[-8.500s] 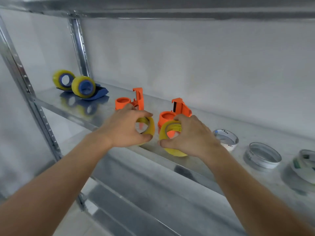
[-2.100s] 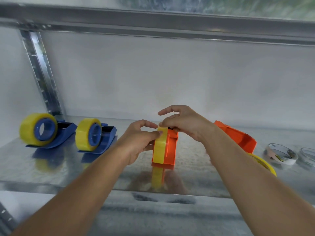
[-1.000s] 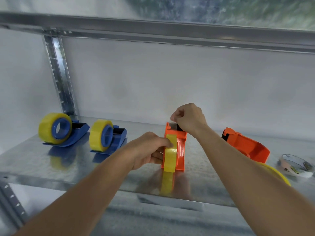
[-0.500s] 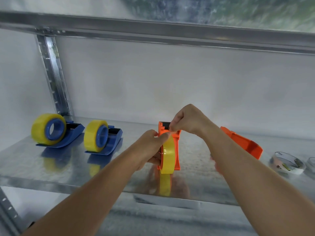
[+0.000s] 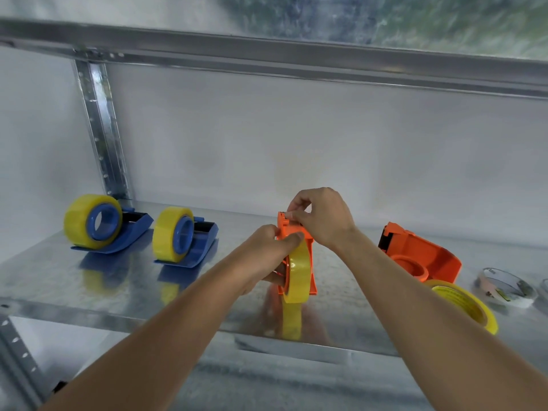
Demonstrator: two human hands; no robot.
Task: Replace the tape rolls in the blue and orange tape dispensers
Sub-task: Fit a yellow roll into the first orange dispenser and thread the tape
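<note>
An orange tape dispenser (image 5: 310, 262) stands on the metal shelf (image 5: 89, 292) with a yellow tape roll (image 5: 296, 277) mounted in it. My left hand (image 5: 267, 253) grips the dispenser and roll from the left side. My right hand (image 5: 320, 218) pinches the tape end at the dispenser's serrated cutter at the top. A second orange dispenser (image 5: 421, 253) lies to the right, its hub bare, with a loose yellow tape roll (image 5: 462, 304) lying in front of it. Two blue dispensers (image 5: 130, 232) (image 5: 201, 241) stand at the left, each carrying a yellow roll.
Near-empty clear tape cores (image 5: 504, 287) lie at the shelf's far right. A perforated steel upright (image 5: 100, 134) rises at the back left, and an upper shelf beam (image 5: 296, 57) runs overhead. The shelf's front edge is just below my forearms.
My right hand has stayed pinched at the cutter end of the orange dispenser while my left hand kept its hold. The view shifted slightly, bringing the loose yellow roll at right into sight.
</note>
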